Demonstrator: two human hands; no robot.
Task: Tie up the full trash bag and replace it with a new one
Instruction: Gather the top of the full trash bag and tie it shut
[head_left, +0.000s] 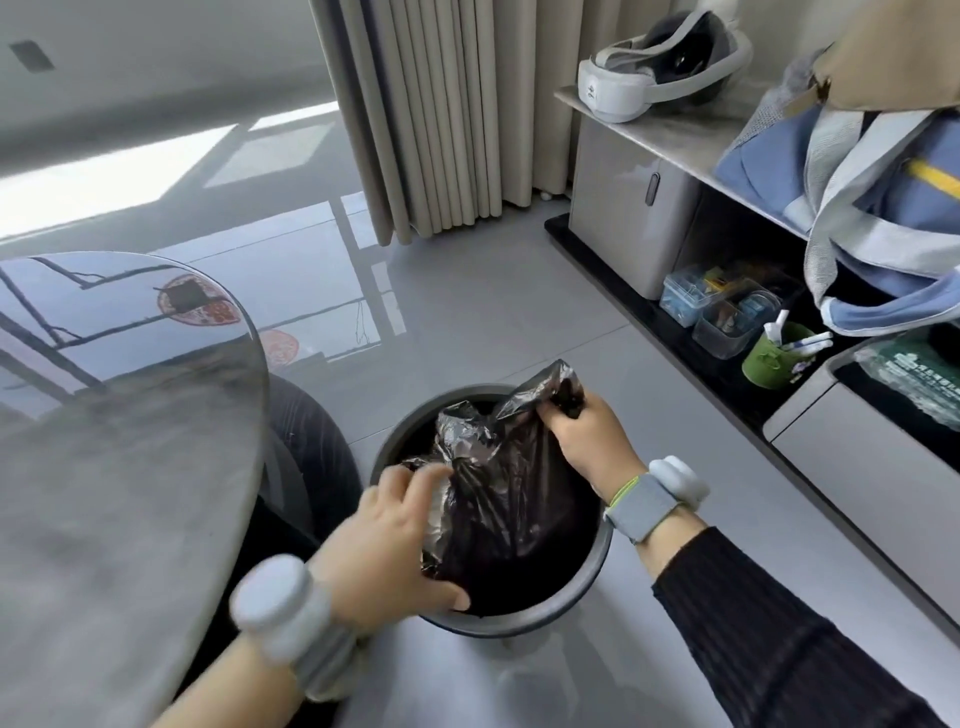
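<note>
Two hands work at the mouth of a round grey bin in the lower middle of the frame, standing on the glossy tiled floor. Inside it sits the black trash bag, its top pulled in off the rim and crumpled above the opening.

At the right of the bin, the right hand is closed in a fist around a bunched corner of the bag, lifting it so a tuft of plastic sticks up past the knuckles. At the near left rim, the left hand is half open: its fingers curl over the bag's left edge and the thumb presses the film lower down, a loose pinch and not yet a full grip. I take this as gathering the two sides for a knot.

No knot shows, and no new bag is visible anywhere in the frame.

Risks, as I judge them: the thin film could tear if the right hand pulls hard while the load still sits deep in the bin. The left hand's light hold could slip, letting that side fall back and the contents spill. Uneven gathering would leave short ends that are hard to tie. The grey desk crowds the left of the frame, so the left arm has little room to swing the bag out.
</note>
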